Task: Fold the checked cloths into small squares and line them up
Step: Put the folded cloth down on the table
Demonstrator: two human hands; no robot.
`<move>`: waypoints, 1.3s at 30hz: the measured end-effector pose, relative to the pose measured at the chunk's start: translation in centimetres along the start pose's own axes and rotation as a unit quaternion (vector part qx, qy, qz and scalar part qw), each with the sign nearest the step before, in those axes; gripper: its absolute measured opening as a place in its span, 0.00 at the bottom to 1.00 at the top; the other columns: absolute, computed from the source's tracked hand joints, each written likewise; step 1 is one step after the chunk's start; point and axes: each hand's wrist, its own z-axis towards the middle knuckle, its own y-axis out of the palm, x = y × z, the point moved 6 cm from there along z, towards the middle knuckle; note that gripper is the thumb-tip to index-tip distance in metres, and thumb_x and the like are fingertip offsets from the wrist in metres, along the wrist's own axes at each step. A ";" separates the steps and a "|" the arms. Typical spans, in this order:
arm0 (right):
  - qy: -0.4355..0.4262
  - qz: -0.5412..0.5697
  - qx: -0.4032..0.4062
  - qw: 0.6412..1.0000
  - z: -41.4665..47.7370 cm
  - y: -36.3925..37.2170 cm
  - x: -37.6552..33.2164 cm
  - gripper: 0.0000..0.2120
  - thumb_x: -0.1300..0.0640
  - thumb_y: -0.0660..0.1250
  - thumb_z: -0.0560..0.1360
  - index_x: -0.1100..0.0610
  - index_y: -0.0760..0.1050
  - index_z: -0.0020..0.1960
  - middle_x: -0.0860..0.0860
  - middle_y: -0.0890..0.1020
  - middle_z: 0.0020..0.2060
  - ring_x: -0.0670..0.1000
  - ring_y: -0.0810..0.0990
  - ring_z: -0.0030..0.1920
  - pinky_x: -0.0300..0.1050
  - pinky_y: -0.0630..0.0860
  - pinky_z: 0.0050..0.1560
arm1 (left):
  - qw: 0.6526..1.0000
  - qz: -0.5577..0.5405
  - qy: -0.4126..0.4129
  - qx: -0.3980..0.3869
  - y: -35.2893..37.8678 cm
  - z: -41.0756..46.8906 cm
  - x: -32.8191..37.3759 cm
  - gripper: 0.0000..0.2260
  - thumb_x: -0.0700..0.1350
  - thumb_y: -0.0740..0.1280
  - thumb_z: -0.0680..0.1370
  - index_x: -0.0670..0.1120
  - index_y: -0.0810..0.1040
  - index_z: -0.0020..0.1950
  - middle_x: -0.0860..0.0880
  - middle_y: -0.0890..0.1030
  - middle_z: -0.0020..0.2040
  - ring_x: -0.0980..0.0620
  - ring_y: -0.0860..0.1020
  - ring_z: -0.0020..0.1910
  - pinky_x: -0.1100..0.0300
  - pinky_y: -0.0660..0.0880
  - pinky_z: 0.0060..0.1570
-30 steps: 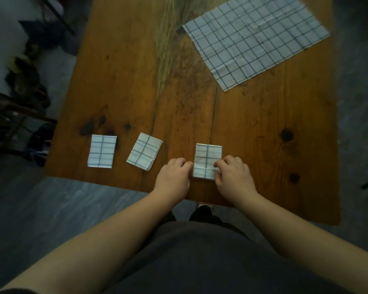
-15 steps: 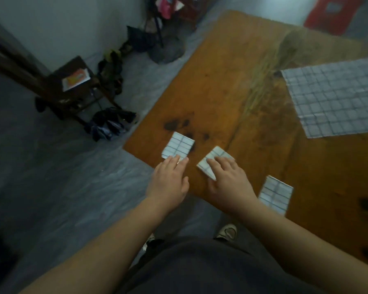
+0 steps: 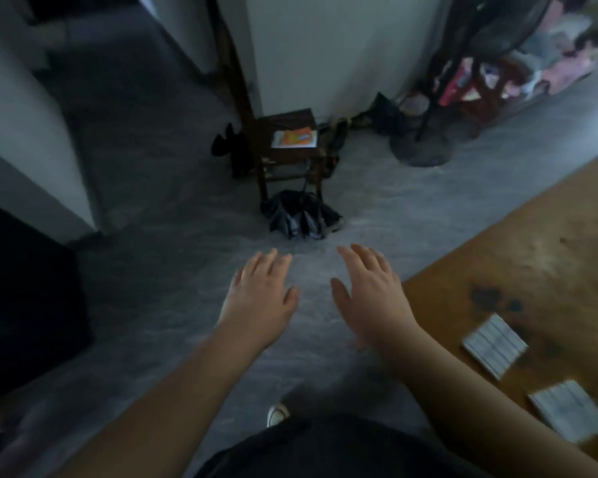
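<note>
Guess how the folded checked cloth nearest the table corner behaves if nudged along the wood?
The folded cloth looks thin and light, so it probably slides easily on the smooth table. It lies flat, so rolling or tipping seems unlikely. Its layered edges may splay or unfold if pushed from one corner.

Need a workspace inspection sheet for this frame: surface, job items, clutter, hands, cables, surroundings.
Surface: wooden table, dark stains, only its corner in view.
Job's things: two folded checked cloths near the table edge; no unfolded cloth in view.
Clutter: nothing seen on the table.
Grippers: left hand and right hand open, empty, over the floor.
Cables: nothing seen.
Surroundings: small wooden stool with a printed sheet, dark bundle on grey floor.
</note>
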 end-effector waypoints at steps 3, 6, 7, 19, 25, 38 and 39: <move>-0.020 -0.002 -0.013 1.000 3.9 0.6 -4.0 0.30 0.43 0.57 0.82 0.49 0.54 0.80 0.50 0.57 0.80 0.54 0.51 0.80 0.56 0.56 0.79 | 1.000 -0.019 -0.018 0.006 -2.2 2.0 -3.8 0.28 0.58 0.54 0.84 0.51 0.54 0.83 0.48 0.53 0.84 0.48 0.50 0.82 0.49 0.51 0.80; -0.017 -0.012 -0.018 1.000 7.4 0.6 -4.9 0.30 0.42 0.56 0.82 0.49 0.54 0.80 0.49 0.57 0.80 0.53 0.51 0.80 0.55 0.55 0.78 | 0.999 -0.028 -0.021 -0.004 -3.5 5.0 -5.7 0.28 0.58 0.53 0.85 0.51 0.53 0.83 0.49 0.52 0.84 0.48 0.48 0.82 0.49 0.50 0.80; -0.011 -0.014 -0.019 1.000 8.5 0.5 -4.8 0.30 0.42 0.56 0.82 0.48 0.54 0.80 0.49 0.57 0.80 0.53 0.51 0.80 0.55 0.56 0.77 | 0.999 -0.026 -0.018 -0.006 -3.9 6.2 -6.1 0.28 0.58 0.53 0.85 0.51 0.52 0.83 0.48 0.52 0.84 0.48 0.48 0.82 0.49 0.50 0.80; 0.038 0.025 0.022 0.999 29.8 -2.8 4.0 0.30 0.43 0.58 0.81 0.51 0.58 0.79 0.52 0.62 0.78 0.55 0.56 0.79 0.58 0.60 0.77 | 0.997 0.066 0.028 -0.021 -8.7 31.1 -4.0 0.28 0.59 0.54 0.85 0.53 0.52 0.83 0.49 0.53 0.83 0.48 0.49 0.82 0.49 0.50 0.80; 0.053 0.028 0.032 0.998 41.2 -7.7 8.2 0.29 0.42 0.58 0.81 0.49 0.58 0.79 0.51 0.62 0.79 0.54 0.55 0.79 0.55 0.60 0.77 | 0.994 0.087 0.058 -0.031 -11.4 44.9 0.8 0.28 0.59 0.54 0.84 0.53 0.54 0.83 0.49 0.55 0.83 0.48 0.51 0.82 0.49 0.52 0.80; 0.238 0.001 0.096 0.967 55.6 -17.2 25.6 0.29 0.43 0.59 0.81 0.50 0.59 0.79 0.51 0.63 0.78 0.54 0.56 0.79 0.53 0.58 0.77 | 0.958 0.095 0.259 -0.083 -8.4 70.8 19.1 0.29 0.60 0.55 0.84 0.52 0.55 0.83 0.48 0.56 0.83 0.47 0.53 0.82 0.49 0.52 0.80; 0.260 -0.004 0.104 0.960 56.3 -18.1 27.4 0.29 0.43 0.58 0.81 0.50 0.58 0.79 0.51 0.62 0.78 0.54 0.56 0.79 0.53 0.57 0.77 | 0.951 0.098 0.279 -0.088 -7.9 72.8 20.8 0.29 0.60 0.55 0.84 0.52 0.54 0.83 0.48 0.56 0.83 0.47 0.53 0.82 0.49 0.52 0.80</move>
